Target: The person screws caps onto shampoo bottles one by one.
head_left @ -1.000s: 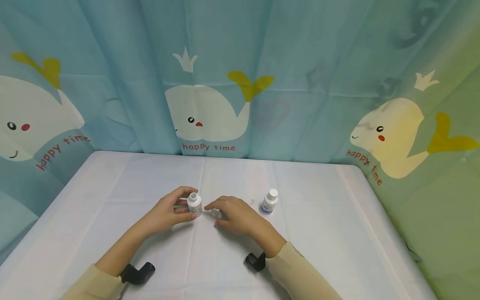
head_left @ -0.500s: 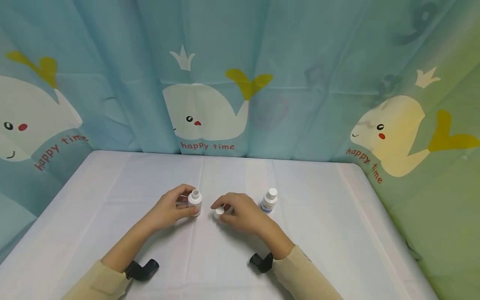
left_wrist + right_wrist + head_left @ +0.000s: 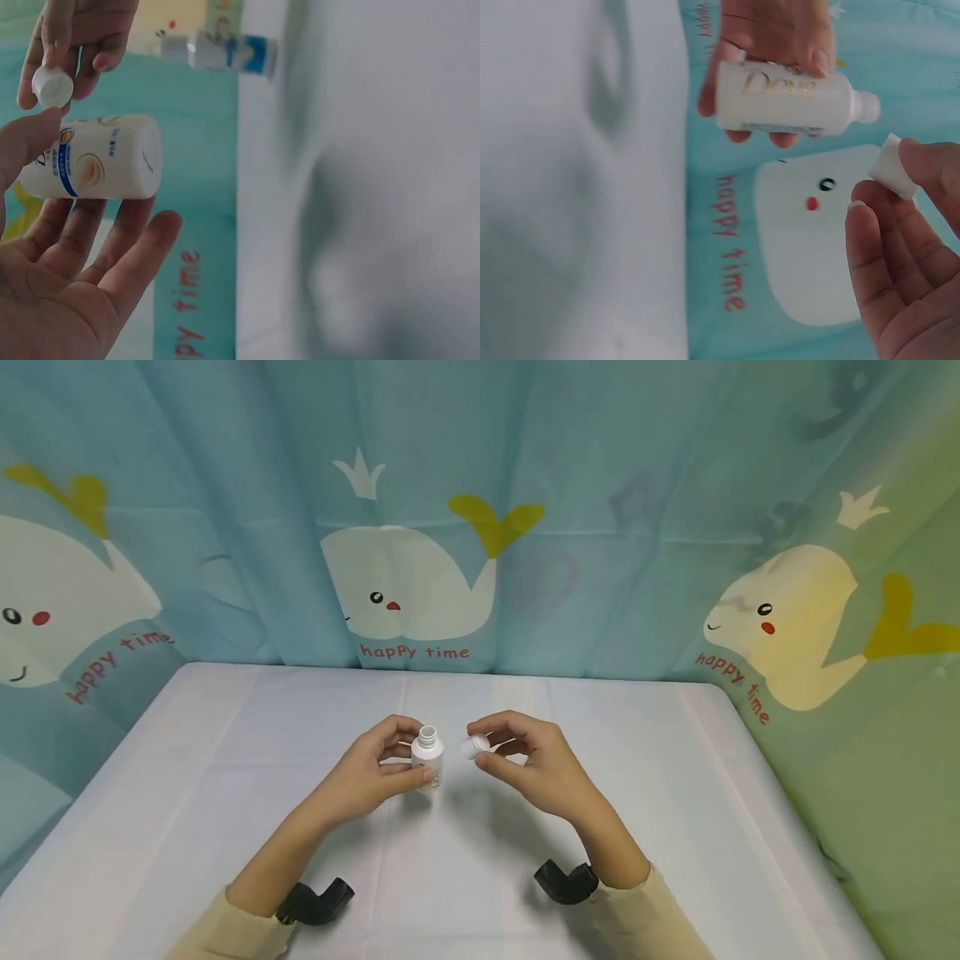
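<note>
My left hand [image 3: 371, 777] grips a small white Dove bottle [image 3: 427, 753] between thumb and fingers. The bottle is upright, held above the table, and its threaded neck is uncapped. To its right, my right hand [image 3: 542, 767] pinches a white screw cap [image 3: 476, 745] between thumb and fingertips, apart from the bottle and near neck height. In the right wrist view the Dove lettering faces the camera on the bottle [image 3: 787, 101], with the cap [image 3: 894, 169] close to its mouth. A second white bottle [image 3: 231, 54], capped, stands on the table in the left wrist view; the right hand hides it in the head view.
The white-covered table [image 3: 247, 727] spreads beneath both hands. Behind it hangs a blue-green curtain [image 3: 600, 593] printed with whales. Black wrist camera mounts [image 3: 315, 902] sit below each forearm near the sleeves.
My right hand has taken hold of the cap and lifted it off the table, moving rightward. My left hand has raised the bottle and brought it to the right.
</note>
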`<state>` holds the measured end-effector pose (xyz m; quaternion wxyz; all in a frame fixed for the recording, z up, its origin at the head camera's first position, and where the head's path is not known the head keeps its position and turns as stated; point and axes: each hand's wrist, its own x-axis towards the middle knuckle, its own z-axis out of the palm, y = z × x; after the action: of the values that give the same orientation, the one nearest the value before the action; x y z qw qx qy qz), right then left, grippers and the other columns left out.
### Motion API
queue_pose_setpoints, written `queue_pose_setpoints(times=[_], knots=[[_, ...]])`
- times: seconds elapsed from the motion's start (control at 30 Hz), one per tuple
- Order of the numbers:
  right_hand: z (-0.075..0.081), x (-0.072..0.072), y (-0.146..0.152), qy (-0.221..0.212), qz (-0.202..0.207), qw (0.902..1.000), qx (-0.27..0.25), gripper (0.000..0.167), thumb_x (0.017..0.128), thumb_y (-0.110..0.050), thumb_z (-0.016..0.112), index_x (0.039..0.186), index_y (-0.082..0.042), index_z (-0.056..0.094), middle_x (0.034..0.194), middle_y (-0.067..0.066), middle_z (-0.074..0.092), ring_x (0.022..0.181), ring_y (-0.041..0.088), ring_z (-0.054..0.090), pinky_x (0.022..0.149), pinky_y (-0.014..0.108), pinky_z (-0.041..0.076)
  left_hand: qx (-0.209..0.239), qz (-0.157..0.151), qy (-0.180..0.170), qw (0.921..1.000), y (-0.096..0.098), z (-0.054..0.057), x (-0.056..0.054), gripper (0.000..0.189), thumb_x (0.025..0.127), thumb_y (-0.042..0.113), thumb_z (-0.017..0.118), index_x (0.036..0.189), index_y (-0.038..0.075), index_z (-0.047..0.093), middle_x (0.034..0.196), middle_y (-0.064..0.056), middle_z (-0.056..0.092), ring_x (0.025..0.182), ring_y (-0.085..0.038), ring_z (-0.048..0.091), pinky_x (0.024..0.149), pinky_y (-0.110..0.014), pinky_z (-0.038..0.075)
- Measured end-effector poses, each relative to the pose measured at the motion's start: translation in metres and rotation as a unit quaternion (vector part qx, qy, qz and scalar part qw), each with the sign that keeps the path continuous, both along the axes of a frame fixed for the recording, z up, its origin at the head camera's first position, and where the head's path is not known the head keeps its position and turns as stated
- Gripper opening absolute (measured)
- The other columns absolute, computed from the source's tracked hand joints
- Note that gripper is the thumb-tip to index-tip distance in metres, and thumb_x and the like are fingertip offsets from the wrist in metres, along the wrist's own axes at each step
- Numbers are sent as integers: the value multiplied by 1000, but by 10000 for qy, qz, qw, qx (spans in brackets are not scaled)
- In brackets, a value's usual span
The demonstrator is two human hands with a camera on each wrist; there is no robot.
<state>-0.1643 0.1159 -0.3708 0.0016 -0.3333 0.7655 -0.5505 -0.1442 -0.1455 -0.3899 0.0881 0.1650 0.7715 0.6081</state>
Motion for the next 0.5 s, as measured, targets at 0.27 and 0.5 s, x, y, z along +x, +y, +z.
queue_pose_setpoints(times=[0.27, 0.5], knots=[[8, 9, 8, 77, 159, 9988, -453, 26, 90, 1, 70, 116, -1, 68, 117, 12, 68, 106, 19, 66, 84, 36, 58, 33, -471, -50, 9989, 13, 0, 12, 42, 87, 14, 79, 124, 14, 60, 121, -8, 61, 105, -28, 63, 82, -33, 58], [6, 12, 0, 282, 455, 9984, -180, 24, 92, -5, 70, 116, -10, 69, 116, 9, 69, 106, 17, 65, 81, 34, 59, -369, -529, 208, 9977, 14, 0, 18, 39, 88, 16, 78, 124, 20, 62, 118, 0, 65, 104, -24, 64, 85, -33, 57]])
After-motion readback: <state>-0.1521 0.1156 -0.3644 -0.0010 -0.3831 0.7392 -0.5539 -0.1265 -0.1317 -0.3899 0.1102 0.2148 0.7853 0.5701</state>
